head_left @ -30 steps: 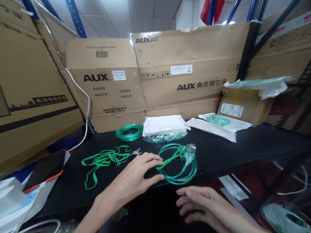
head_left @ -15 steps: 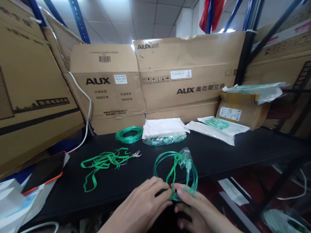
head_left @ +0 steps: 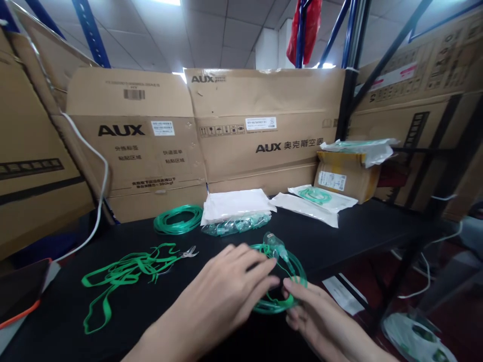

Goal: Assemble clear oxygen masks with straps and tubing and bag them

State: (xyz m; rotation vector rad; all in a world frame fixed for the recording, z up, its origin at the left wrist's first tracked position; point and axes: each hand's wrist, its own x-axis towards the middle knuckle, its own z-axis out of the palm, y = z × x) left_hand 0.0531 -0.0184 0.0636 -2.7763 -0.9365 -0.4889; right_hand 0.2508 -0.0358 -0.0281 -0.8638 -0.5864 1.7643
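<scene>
A coil of clear green tubing (head_left: 302,271) hangs at the table's front edge, with a clear plastic fitting in a small bag (head_left: 276,246) at its top. Grasping the coil's lower right side is my right hand (head_left: 315,309), thumb on top and fingers curled beneath. A thin green strap (head_left: 281,302) lies around the coil by that thumb. My left hand (head_left: 228,286) reaches over the coil's left side, fingers stretched out and slightly blurred; it covers part of the tubing. I see nothing held between its fingers.
Loose green straps (head_left: 128,269) and small metal snips (head_left: 189,252) lie left on the black table (head_left: 226,347). Behind are another green tube coil (head_left: 178,219), white packets (head_left: 237,203), bagged green parts (head_left: 237,224) and a carton (head_left: 349,176). Cardboard panels (head_left: 260,166) wall the back.
My left fingers have come off the green strap and spread above the coil. The strap now lies along the coil instead of being pulled down. The view has shifted right.
</scene>
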